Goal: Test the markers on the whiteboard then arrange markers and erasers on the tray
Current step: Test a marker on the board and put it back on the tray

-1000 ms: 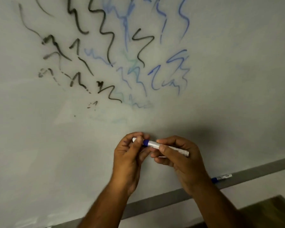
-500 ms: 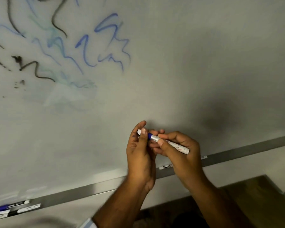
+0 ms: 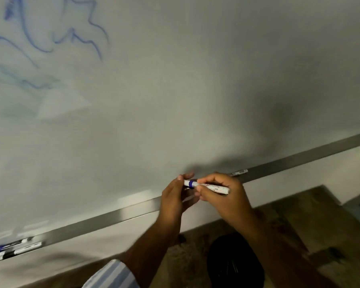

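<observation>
I see both hands meeting low in front of the whiteboard (image 3: pixel 175 100), just above its metal tray (image 3: pixel 112 217). My right hand (image 3: pixel 222 196) has its grip clamped on the barrel of a white marker (image 3: pixel 214 187), thumb and forefinger pinching near the blue band. My left hand (image 3: pixel 175 200) closes its grip around the marker's cap end. The marker lies nearly level between them, off the board. Blue scribbles (image 3: pixel 56 36) sit at the upper left. More markers (image 3: pixel 13 247) lie in the tray at far left, another marker (image 3: pixel 240 172) just past my right hand.
</observation>
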